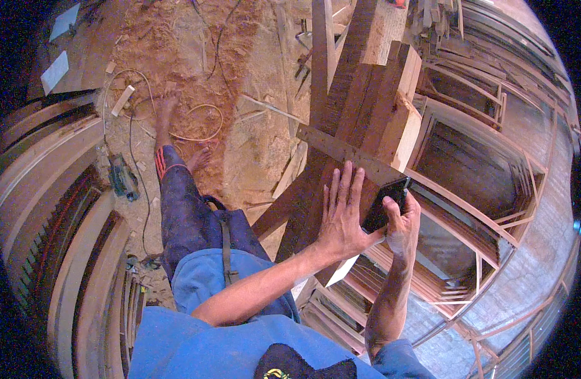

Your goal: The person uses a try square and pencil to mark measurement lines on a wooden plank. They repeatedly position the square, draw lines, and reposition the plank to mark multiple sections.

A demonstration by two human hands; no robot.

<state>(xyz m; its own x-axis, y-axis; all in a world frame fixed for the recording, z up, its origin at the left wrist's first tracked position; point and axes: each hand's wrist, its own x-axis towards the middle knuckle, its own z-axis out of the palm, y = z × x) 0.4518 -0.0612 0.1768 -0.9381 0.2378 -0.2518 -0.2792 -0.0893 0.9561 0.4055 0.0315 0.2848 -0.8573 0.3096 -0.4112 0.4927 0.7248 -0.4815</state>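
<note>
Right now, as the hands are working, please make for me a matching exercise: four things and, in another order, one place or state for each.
1. left hand
2. right hand
3. long flat strip
4. pale wood block

A. on the sandy ground
B. gripping the dark flat object
C. lying across the timbers
D. palm down, fingers stretched

Pairs: 1-D, 2-B, 3-C, 4-A

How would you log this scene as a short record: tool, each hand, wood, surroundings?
Tool: carpenter's square, blade lying across wooden beams
Left hand: fingers spread, resting over the wood beside the blade
Right hand: gripping the square's black handle
Right side: wooden frames
Ground, left: what looks like a power tool
</note>
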